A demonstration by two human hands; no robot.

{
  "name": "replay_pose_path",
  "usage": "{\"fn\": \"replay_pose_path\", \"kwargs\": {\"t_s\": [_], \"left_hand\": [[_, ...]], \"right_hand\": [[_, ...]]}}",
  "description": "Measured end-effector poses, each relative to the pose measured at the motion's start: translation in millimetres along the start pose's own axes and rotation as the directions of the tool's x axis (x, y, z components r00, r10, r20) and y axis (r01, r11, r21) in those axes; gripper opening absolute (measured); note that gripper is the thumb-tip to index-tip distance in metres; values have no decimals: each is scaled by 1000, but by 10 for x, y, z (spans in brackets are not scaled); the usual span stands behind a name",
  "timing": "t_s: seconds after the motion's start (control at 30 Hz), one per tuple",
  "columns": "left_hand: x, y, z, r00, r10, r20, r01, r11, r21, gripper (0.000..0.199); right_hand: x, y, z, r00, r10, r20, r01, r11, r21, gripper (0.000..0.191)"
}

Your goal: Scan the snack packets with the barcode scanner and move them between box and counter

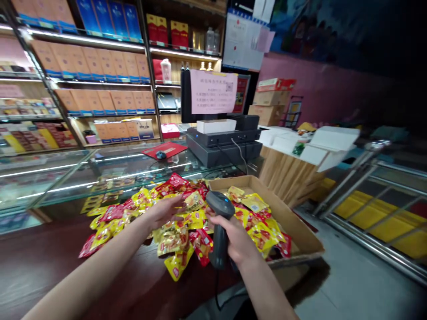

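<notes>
Head view: right fingers (218, 220) grip scanner (219, 242); left fingers (176, 202) beside snack packets (173, 240).

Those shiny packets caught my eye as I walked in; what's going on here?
The person's right hand holds a handheld scanner. Their left hand is at the loose packets piled on the counter; whether it grips one is unclear. More packets lie in the open cardboard box to the right.

Pink sign (214, 92) too blurred in part for legibility
</notes>
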State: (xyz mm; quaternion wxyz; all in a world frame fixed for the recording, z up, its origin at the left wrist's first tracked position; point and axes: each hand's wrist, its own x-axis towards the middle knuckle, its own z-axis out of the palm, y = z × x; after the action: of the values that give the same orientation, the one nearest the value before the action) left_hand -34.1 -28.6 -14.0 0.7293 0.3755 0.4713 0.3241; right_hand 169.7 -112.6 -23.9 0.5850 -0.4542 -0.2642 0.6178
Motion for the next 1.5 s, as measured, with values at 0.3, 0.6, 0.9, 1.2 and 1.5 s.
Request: {"fn": "replay_pose_path", "kwargs": {"t_s": [0.3,0.6,0.9,1.2,1.5], "left_hand": [[-617,-647,-520,987,93,-134,-116,978,-175,41],[-690,-1108,-513,904,267,-334,-256,963,79,50],[-621,-1085,-377,886,337,-318,-299,940,164,62],[-525,-1146,-468,808,475,-348,-432,880,198,54],[-628,-943,-727,838,308,-450,-329,944,33,38]], "right_hand": [[15,683,301,989,140,47,-139,990,-29,28],[77,882,285,992,125,-11,-125,990,-64,32],[93,842,391,989,126,83,-131,990,53,31],[52,838,737,894,195,404,-275,950,150,27],[41,875,670,974,95,206,-98,995,2,25]]}}
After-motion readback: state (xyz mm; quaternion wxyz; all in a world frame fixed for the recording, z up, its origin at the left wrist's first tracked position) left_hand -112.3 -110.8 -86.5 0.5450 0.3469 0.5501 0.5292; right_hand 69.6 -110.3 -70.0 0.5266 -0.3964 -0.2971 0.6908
